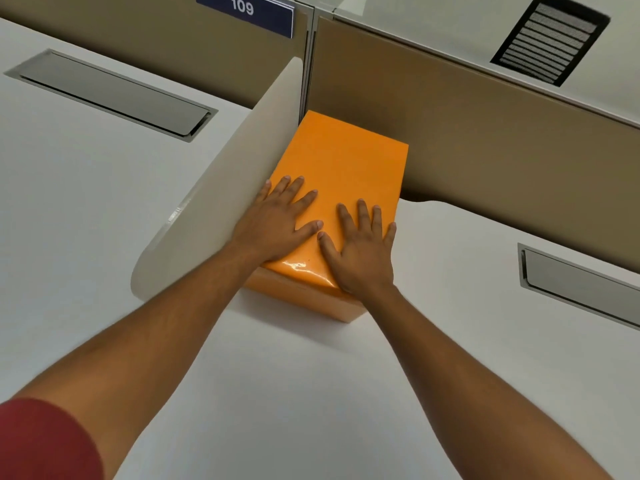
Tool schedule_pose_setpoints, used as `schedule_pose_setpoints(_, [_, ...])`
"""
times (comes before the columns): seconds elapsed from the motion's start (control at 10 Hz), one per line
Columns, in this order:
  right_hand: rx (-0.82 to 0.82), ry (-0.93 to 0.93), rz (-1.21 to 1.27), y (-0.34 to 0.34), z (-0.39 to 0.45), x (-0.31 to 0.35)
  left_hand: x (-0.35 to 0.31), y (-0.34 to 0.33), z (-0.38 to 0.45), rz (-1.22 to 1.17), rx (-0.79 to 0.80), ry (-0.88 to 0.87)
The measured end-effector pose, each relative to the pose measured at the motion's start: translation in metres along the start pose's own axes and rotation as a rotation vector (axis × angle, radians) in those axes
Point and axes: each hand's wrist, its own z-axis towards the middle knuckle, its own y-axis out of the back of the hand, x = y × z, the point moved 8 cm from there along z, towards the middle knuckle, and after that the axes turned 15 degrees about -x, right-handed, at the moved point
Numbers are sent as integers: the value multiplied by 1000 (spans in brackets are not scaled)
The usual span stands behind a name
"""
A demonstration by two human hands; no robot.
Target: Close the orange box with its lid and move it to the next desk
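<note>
Both forearms reach out, left hand and right hand flat, gripping nothing, on the lid already covering the orange box; moving remains.

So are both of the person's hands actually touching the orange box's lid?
Touching. The head view shows the left hand and the right hand lying flat, fingers spread, on the glossy lid of the orange box, with no gap visible beneath either palm.

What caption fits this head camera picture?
Both hands, left hand and right hand, press flat on the lid of the orange box.
</note>
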Motion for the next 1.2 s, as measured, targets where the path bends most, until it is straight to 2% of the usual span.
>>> schedule_pose_setpoints(0.7, [-3, 5, -2, -14, 54, -3, 21, -13, 50, 32, -15, -18])
schedule_pose_setpoints(0.9, [80, -32, 133, -10, 59, -6, 12, -5, 50, 155, 38, -47])
schedule_pose_setpoints(1.0, [31, -113, 357, 15, 63, -16, -1, 7, 54, 181, 41, -48])
schedule_pose_setpoints(1.1, [-137, -72, 340, 54, 61, -33, -31, 28, 59, 175, -54, -88])
schedule_pose_setpoints(1.2, [-258, 91, 168, 99, 55, -49, -78, 55, 63, 226, -224, -191])
